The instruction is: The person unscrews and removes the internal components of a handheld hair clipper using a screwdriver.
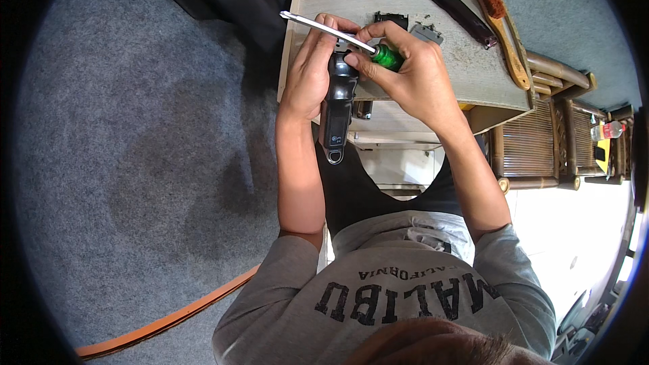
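My left hand grips a black hair clipper by its upper body, the clipper hanging down toward me over the table's near edge. My right hand holds a screwdriver with a green handle; its long metal shaft points up and to the left, across my left fingers. Both hands meet at the clipper's head, which my fingers hide. A black blade part and a small grey metal piece lie on the table just beyond my hands.
The worn pale wooden table also carries a black comb and a wooden brush with reddish bristles at the right. Grey carpet lies to the left with an orange strip. Bamboo furniture stands to the right.
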Tool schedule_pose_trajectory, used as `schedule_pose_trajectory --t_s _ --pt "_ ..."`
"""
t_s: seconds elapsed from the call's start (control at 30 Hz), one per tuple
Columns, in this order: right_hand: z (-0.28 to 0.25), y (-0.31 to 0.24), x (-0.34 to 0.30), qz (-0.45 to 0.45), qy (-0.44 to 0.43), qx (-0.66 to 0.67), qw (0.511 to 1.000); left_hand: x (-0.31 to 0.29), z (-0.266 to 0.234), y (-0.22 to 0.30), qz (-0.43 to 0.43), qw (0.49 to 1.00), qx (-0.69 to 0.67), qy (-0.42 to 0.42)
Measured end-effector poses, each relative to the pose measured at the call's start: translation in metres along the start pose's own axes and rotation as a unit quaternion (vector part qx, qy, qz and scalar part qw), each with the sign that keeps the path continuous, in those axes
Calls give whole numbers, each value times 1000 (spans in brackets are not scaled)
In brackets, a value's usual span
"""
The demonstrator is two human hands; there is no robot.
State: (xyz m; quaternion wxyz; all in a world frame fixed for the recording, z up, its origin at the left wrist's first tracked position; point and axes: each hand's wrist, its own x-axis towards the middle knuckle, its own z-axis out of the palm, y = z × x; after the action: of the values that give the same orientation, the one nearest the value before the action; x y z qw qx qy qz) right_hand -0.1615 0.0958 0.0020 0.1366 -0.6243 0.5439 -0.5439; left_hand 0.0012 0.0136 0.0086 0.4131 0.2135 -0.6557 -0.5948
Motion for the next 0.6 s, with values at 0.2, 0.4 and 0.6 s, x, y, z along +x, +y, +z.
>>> schedule_pose_trajectory --t_s 0.2,0.4,0.6 --pt "0 3 1 8 -12 20 1000 0 3 5 -57 998 -34 6" --pt "-4 -1 2 18 -37 32 999 1 1 5 -51 998 -23 -9" --pt "-2 2 1 -1 -22 22 1000 2 0 3 -39 999 -33 -11"
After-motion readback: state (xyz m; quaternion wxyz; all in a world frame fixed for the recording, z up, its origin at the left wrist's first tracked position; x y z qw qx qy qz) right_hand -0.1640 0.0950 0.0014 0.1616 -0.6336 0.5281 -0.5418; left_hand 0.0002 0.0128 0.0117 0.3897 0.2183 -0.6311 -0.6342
